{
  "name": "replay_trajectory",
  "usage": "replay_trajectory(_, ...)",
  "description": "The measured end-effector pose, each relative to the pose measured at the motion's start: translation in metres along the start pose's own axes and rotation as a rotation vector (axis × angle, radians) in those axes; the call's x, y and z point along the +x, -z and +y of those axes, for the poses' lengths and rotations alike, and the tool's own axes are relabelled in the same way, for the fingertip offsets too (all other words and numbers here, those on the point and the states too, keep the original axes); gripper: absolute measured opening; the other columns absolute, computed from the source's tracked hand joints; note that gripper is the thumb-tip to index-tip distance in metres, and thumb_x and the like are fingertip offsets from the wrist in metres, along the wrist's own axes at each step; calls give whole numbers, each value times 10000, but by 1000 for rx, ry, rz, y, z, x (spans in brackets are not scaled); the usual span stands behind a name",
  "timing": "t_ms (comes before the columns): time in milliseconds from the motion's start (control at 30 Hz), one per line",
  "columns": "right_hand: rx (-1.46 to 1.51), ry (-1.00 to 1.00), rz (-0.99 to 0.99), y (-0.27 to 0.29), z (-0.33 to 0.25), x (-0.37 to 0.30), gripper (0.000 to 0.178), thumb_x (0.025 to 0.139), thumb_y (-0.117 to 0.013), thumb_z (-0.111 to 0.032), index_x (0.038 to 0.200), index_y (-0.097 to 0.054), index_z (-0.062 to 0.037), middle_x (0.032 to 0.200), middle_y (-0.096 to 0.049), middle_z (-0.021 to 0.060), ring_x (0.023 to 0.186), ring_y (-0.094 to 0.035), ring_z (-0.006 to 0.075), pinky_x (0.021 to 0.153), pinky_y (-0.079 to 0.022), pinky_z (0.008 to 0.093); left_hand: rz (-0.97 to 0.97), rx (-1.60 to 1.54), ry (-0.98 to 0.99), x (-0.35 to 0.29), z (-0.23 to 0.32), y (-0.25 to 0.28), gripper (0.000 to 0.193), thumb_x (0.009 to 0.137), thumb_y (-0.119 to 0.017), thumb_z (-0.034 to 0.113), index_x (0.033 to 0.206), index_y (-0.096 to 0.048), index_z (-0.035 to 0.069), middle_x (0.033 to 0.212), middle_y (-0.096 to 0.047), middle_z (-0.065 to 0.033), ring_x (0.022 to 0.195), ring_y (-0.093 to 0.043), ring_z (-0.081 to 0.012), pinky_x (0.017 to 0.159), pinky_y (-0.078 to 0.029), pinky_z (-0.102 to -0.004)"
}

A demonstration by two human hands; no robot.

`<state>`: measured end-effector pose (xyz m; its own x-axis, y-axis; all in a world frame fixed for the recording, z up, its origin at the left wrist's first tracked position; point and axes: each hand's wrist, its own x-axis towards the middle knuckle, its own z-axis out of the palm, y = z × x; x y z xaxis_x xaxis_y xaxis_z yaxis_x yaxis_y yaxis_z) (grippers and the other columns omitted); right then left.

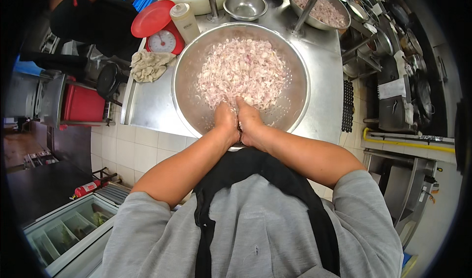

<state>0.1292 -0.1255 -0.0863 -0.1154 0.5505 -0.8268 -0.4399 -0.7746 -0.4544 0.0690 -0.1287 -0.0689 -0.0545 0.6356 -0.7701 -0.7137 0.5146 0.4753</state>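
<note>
A large perforated metal colander sits on the steel table in front of me. Thinly sliced shallots, pale pink and white, are heaped inside it. My left hand and my right hand are side by side at the near edge of the heap, wrists close together over the rim. Both thumbs point away from me. The other fingers are sunk under the slices, so their grip is hidden. A few shreds cling to the skin.
Left of the colander are a red dial scale, a squeeze bottle and a crumpled cloth. Behind stand a small metal bowl and a larger bowl of sliced shallots. Table posts rise nearby. Another person is at upper left.
</note>
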Motion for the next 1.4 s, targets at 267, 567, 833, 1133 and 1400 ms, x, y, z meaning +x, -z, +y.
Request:
replay_trajectory(267, -885, 662, 92, -14, -47, -36, 288, 835, -479, -110, 1083, -531, 26, 853, -624, 187, 729, -604, 254, 635, -496, 383, 62, 111, -198, -15, 37, -16, 381, 879, -394, 179, 1175, -484, -44, 1021, -569, -222, 910, -585, -307, 732, -480, -459)
replay_trajectory(567, -1323, 649, -72, -23, -158, -25, 438, 748, -632, -376, 868, -679, 43, 958, -643, 285, 891, -643, 341, 825, -498, 372, -75, 1002, -562, 16, 106, -23, 391, 808, -469, 192, 956, -606, -142, 942, -619, -329, 868, -614, -443, 768, -465, -435)
replay_trajectory(833, -2193, 955, -123, -37, -202, 16, 715, 787, -590, -588, 1288, -536, -80, 1394, -429, 193, 1236, -446, 365, 1041, -357, 388, 39, 1827, -541, 5, 97, -5, 430, 726, -588, 221, 973, -626, -129, 1017, -602, -343, 980, -605, -440, 852, -484, -429)
replay_trajectory(1133, -2134, 1254, -286, 13, -101, 12, 405, 871, -529, -284, 1242, -569, -125, 1363, -475, 166, 1229, -442, 380, 1057, -340, 459, 6, 1835, -497, -13, 91, 27, 428, 738, -607, 226, 1010, -632, -104, 1141, -570, -309, 1046, -585, -409, 915, -468, -419)
replay_trajectory(1400, -1557, 1132, -137, -5, -149, 1, 352, 889, -549, -284, 1145, -597, -47, 1037, -623, 255, 1000, -587, 404, 883, -454, 453, -24, 1824, -470, -15, 93, 26, 380, 749, -569, 158, 1042, -634, -75, 1181, -561, -268, 1049, -589, -388, 901, -475, -418)
